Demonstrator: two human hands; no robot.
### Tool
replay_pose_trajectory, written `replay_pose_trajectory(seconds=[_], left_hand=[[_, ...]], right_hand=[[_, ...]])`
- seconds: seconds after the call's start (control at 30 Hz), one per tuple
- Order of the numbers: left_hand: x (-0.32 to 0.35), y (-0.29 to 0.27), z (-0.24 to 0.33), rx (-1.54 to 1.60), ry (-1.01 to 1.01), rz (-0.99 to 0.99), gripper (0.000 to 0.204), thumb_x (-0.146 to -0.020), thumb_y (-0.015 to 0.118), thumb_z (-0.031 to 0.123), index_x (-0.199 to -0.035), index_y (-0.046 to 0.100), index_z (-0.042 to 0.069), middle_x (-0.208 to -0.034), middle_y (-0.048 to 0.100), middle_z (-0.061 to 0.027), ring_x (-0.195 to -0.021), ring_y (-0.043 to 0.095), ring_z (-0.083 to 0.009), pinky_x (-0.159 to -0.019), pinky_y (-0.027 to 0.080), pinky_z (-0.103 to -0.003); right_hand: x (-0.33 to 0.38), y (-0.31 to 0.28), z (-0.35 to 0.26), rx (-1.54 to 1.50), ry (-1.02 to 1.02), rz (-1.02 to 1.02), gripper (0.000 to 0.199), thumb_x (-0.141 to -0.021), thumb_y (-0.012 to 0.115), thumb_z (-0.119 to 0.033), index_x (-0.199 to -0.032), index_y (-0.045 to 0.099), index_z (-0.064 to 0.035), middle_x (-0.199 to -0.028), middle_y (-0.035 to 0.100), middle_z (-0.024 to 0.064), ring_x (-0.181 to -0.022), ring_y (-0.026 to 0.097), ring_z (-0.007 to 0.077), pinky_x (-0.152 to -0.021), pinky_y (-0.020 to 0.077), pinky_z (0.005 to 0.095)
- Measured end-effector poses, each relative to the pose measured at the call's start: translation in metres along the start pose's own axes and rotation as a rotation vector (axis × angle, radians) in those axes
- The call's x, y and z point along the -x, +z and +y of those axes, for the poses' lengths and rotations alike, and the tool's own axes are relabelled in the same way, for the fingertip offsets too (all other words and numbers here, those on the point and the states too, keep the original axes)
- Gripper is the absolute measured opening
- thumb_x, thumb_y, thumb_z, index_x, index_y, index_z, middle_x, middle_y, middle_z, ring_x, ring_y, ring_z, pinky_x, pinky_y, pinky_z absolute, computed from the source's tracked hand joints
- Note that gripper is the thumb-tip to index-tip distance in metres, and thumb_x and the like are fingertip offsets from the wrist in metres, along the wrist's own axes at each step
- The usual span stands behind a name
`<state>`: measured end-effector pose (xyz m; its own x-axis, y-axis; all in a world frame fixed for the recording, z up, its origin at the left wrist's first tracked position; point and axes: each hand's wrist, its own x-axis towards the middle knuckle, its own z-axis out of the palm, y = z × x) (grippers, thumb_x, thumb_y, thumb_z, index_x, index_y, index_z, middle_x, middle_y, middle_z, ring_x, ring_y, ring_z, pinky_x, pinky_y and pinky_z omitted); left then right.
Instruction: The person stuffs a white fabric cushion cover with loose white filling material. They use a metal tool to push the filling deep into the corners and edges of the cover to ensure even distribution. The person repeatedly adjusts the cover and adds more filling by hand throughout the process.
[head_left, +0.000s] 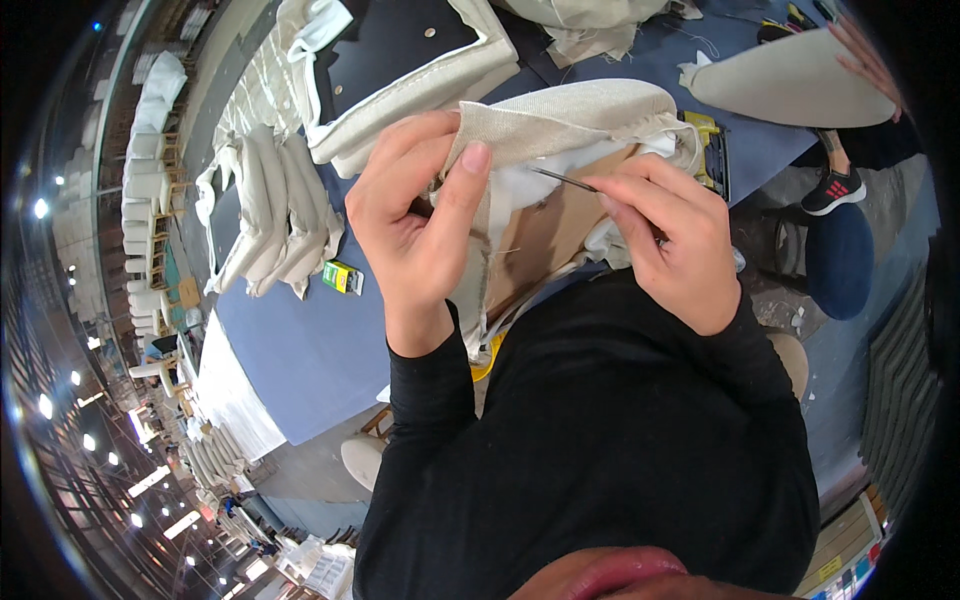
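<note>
An upholstered piece covered in beige fabric [570, 112] leans against me, its brown inner board [548, 240] facing my body. My left hand [420, 215] is closed on the fabric's upper left corner, thumb pressed over the edge. White padding [515, 188] shows below that fold. Between the fingers of my right hand [685, 235] is a thin dark metal rod-like tool [562, 180], pointing left, with its tip close to the padding. Whether the tip touches the padding I cannot tell. Loose fabric gathers along the piece's right end.
A blue-topped table [290, 350] bears a beige-edged black panel [395, 60], a stack of beige padded pieces [275, 210] and a small yellow-green box [342, 278]. Right of my work lies a yellow-and-black tool [712, 155]. Another person's hand [868, 60] rests on a beige cushion [790, 82]. A blue stool [840, 262] stands right.
</note>
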<state>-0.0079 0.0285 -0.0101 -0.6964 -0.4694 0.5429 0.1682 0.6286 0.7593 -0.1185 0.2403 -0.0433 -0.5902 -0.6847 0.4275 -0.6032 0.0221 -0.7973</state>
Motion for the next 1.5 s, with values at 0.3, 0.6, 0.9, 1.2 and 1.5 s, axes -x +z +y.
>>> replay_pose_trajectory(seconds=[0.3, 0.6, 0.9, 1.2, 1.5], left_hand=[[0.0, -0.004, -0.003, 0.003, 0.105, -0.075, 0.013, -0.088, 0.081, 0.005, -0.094, 0.078, -0.006, -0.106, 0.077, -0.0158, -0.098, 0.07, -0.0262, -0.086, 0.052, -0.033], [0.006, -0.008, -0.004, 0.053, -0.036, 0.003, 0.014, -0.09, 0.082, 0.007, -0.093, 0.077, -0.006, -0.108, 0.077, -0.0152, -0.094, 0.068, -0.0207, -0.083, 0.05, -0.03], [0.008, -0.009, 0.005, 0.006, 0.035, -0.062, 0.013, -0.086, 0.082, 0.006, -0.093, 0.079, -0.005, -0.107, 0.078, -0.0163, -0.1, 0.071, -0.0273, -0.089, 0.053, -0.035], [0.035, -0.021, -0.023, 0.482, -0.14, -0.452, 0.138, -0.05, 0.107, 0.036, -0.162, 0.038, -0.002, -0.158, 0.051, -0.0262, -0.145, 0.054, -0.0377, -0.119, 0.043, -0.047], [0.06, -0.025, -0.017, 0.458, -0.107, -0.541, 0.125, -0.053, 0.106, 0.045, -0.152, 0.05, -0.007, -0.155, 0.053, -0.0306, -0.144, 0.055, -0.0405, -0.119, 0.043, -0.048]], right_hand=[[-0.014, 0.009, -0.005, -0.062, 0.005, 0.046, 0.016, -0.092, 0.071, 0.004, -0.107, 0.077, 0.0016, -0.094, 0.073, 0.0119, -0.076, 0.069, 0.0276, -0.067, 0.0527, 0.0333], [-0.002, -0.009, -0.004, 0.006, 0.03, 0.04, 0.016, -0.087, 0.073, 0.006, -0.101, 0.077, 0.0013, -0.093, 0.076, 0.0134, -0.078, 0.073, 0.0277, -0.07, 0.0553, 0.0313], [-0.009, 0.006, -0.007, -0.029, -0.027, 0.087, 0.018, -0.085, 0.073, 0.01, -0.101, 0.077, 0.0023, -0.094, 0.076, 0.0136, -0.079, 0.073, 0.0274, -0.071, 0.0559, 0.0311], [0.009, -0.015, -0.011, 0.098, -0.162, 0.014, 0.021, -0.079, 0.076, 0.011, -0.099, 0.08, 0.0043, -0.087, 0.075, 0.0163, -0.074, 0.073, 0.0229, -0.063, 0.0548, 0.0292], [0.016, -0.009, -0.018, 0.061, -0.31, -0.019, 0.022, -0.069, 0.079, 0.012, -0.091, 0.078, 0.0076, -0.079, 0.071, 0.0172, -0.062, 0.069, 0.0228, -0.054, 0.0489, 0.0261]])
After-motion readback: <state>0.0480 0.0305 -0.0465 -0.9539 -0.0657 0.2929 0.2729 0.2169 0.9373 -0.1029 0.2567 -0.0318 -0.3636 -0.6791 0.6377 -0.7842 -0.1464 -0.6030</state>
